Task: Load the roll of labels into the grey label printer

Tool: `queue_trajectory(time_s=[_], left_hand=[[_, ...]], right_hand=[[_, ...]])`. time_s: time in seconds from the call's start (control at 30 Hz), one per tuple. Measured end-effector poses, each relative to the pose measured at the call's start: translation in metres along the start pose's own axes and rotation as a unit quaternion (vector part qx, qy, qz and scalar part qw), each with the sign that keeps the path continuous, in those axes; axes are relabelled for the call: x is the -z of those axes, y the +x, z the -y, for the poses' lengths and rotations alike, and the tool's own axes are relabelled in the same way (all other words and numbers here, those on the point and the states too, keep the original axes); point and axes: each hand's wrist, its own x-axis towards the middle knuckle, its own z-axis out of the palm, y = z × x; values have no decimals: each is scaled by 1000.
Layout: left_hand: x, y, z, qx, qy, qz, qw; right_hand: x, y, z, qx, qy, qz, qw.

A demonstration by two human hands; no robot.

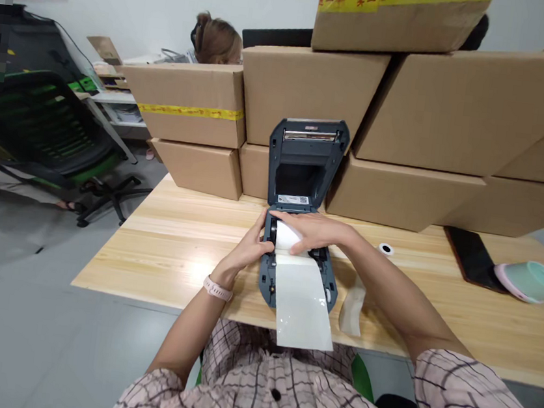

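A dark grey label printer (307, 162) stands on the table with its lid tilted up and back. Inside it sits a white label roll (286, 237), and a wide strip of labels (304, 302) runs from it over the printer's front and past the table edge. My left hand (251, 246) grips the left side of the printer body, thumb over the rim beside the roll. My right hand (315, 230) lies across the roll from the right, its thumb on the paper and its fingers curved over the roll's back; some fingertips are hidden.
Stacked cardboard boxes (308, 97) line the table's back. To the right lie a small white roll (386, 249), a curled paper strip (352, 310), a black phone (475, 256) and a pink-and-green cup (533, 281). A person's head (219, 41) shows behind the boxes; an office chair (40, 125) stands left.
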Motion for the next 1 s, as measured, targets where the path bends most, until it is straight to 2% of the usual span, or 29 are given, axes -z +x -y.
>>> queue_trajectory(time_s=[0.1,0.17,0.27,0.37,0.47,0.57,0.7,0.77,0.87,1.0], left_hand=[[1,2,1,-6,-1,0,1000],[2,3,1,-15,6,0,1000],[2,2,-1,-33,10,11,999],[1,-1,-4,-48,7,27,998],[-1,-4,-6,-51,10,32,998],[-2,-4,-8,-41,7,27,999],[-4,-4,-10,-36,10,23,999],[-3,-4,-10,-37,13,28,999],[-2,-3,-10,-29,17,27,999],[0,0,-7,1,29,5,1000]], right_hand=[[1,7,2,-10,23,81,996],[11,4,4,18,66,85,994],[39,-15,3,89,154,76,981],[68,-50,-6,91,221,30,971],[79,-88,-25,31,261,-68,962],[68,-113,-51,-55,322,-141,935],[37,-119,-83,-173,401,-149,887],[21,-114,-94,-190,423,-142,874],[-1,-102,-105,-185,434,-124,873],[-12,-91,-111,-184,424,-103,880]])
